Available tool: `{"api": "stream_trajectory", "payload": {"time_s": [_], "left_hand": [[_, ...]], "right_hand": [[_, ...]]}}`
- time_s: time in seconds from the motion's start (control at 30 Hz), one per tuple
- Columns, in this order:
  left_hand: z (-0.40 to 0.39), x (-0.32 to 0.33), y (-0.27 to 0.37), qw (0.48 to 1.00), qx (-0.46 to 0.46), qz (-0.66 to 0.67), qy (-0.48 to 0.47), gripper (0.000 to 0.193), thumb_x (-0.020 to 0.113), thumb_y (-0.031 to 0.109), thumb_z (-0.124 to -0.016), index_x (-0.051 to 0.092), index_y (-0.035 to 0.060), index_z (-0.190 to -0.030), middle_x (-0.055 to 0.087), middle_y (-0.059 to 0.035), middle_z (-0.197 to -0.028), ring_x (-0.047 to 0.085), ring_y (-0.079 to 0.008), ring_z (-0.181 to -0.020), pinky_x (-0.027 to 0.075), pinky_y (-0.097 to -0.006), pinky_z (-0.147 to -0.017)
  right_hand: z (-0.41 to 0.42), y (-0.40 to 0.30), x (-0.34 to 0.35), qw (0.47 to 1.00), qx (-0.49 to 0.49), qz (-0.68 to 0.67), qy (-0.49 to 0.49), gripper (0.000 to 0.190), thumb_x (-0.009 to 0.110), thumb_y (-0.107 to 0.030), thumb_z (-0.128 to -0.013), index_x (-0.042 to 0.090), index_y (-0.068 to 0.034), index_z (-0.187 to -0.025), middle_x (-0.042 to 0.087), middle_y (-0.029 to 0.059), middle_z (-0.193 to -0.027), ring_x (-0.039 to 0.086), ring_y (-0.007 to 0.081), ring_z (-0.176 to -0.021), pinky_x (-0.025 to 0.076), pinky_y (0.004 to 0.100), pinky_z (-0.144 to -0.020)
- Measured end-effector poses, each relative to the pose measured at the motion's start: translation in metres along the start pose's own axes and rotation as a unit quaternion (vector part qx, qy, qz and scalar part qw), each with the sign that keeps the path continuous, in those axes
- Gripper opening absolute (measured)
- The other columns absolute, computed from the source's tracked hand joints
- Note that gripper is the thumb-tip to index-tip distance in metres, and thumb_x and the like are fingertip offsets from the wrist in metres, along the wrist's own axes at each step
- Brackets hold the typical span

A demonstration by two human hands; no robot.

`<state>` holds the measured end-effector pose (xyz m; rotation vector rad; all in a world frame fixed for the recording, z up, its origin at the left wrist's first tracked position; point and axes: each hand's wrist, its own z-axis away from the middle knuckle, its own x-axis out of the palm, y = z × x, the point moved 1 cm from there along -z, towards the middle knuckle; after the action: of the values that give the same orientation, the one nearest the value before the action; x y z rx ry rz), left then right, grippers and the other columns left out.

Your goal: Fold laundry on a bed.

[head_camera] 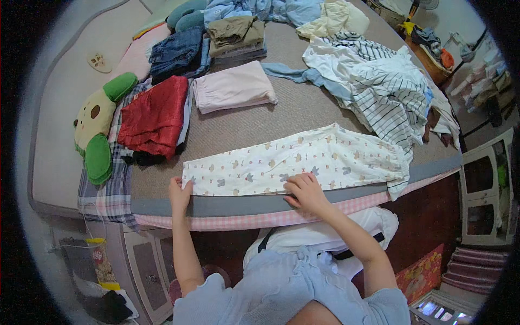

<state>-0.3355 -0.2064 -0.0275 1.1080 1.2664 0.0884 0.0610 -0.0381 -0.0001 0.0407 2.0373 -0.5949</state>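
Observation:
White trousers with a print of small rabbits and bears (264,166) lie flat along the near edge of the bed, folded lengthwise. My left hand (180,195) pinches the corner of their left end between thumb and fingers. Over the near edge, around the middle, my right hand (304,193) rests with bent fingers on the cloth. The gathered end lies at the right, partly against a heap of striped clothes (386,85). Beyond the trousers lies a folded pale pink garment (235,87).
Folded red clothes (156,115), jeans (176,53) and brown trousers (235,34) lie in piles at the left and back. A green and cream plush cushion (95,122) leans by the headboard (57,109). Cream clothing (337,18) lies at the back right.

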Motion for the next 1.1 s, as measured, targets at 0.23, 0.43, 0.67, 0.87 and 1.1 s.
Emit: {"api": "stream_trajectory", "payload": {"time_s": [0.23,0.43,0.67,0.87,1.1], "left_hand": [[-0.018,-0.016,0.047,0.961,0.009,-0.237,-0.139,0.022,0.06,0.018,-0.078,0.047,0.0022,-0.086,0.059,-0.013,-0.081,0.057,-0.0263,-0.068,0.044,-0.0369,-0.062],[-0.031,-0.039,0.108,0.93,-0.044,0.327,-0.16,0.018,0.051,0.007,-0.086,0.045,0.0047,-0.103,0.061,-0.0072,-0.089,0.058,-0.0161,-0.074,0.046,-0.0305,-0.06],[-0.027,-0.034,0.048,0.932,-0.011,0.311,-0.185,0.046,0.051,0.0,-0.083,0.037,0.0031,-0.126,0.059,-0.0103,-0.104,0.058,-0.0163,-0.093,0.047,-0.0286,-0.079],[-0.027,-0.009,0.017,0.978,-0.093,0.06,-0.175,0.029,0.062,0.013,-0.078,0.052,-0.0033,-0.099,0.061,-0.008,-0.078,0.058,-0.0154,-0.068,0.047,-0.0276,-0.062],[-0.037,-0.002,0.011,0.963,-0.129,0.033,-0.233,0.04,0.064,0.029,-0.078,0.061,-0.0067,-0.094,0.063,-0.0089,-0.08,0.058,-0.015,-0.071,0.046,-0.0305,-0.063]], "right_hand": [[0.004,0.007,0.007,0.996,0.047,-0.052,0.059,0.019,0.064,-0.014,-0.072,0.057,-0.01,-0.089,0.057,0.0049,-0.098,0.053,0.0224,-0.096,0.037,0.0379,-0.087],[0.006,0.016,0.015,0.967,0.153,-0.173,0.106,0.013,0.061,-0.008,-0.073,0.058,-0.008,-0.086,0.059,0.0064,-0.091,0.055,0.0253,-0.091,0.04,0.0385,-0.081],[0.006,0.0,0.009,0.969,0.119,-0.13,0.173,0.013,0.061,-0.009,-0.073,0.058,-0.008,-0.085,0.059,0.0067,-0.091,0.055,0.0257,-0.089,0.04,0.04,-0.081],[0.016,-0.004,0.003,0.996,0.063,-0.009,0.068,0.02,0.062,-0.013,-0.071,0.056,-0.01,-0.09,0.056,0.0058,-0.102,0.051,0.0235,-0.1,0.036,0.0439,-0.091],[0.022,-0.003,-0.004,1.0,0.021,-0.016,-0.01,0.029,0.057,-0.022,-0.078,0.056,-0.01,-0.104,0.053,0.0068,-0.119,0.044,0.0231,-0.117,0.029,0.0458,-0.102]]}}
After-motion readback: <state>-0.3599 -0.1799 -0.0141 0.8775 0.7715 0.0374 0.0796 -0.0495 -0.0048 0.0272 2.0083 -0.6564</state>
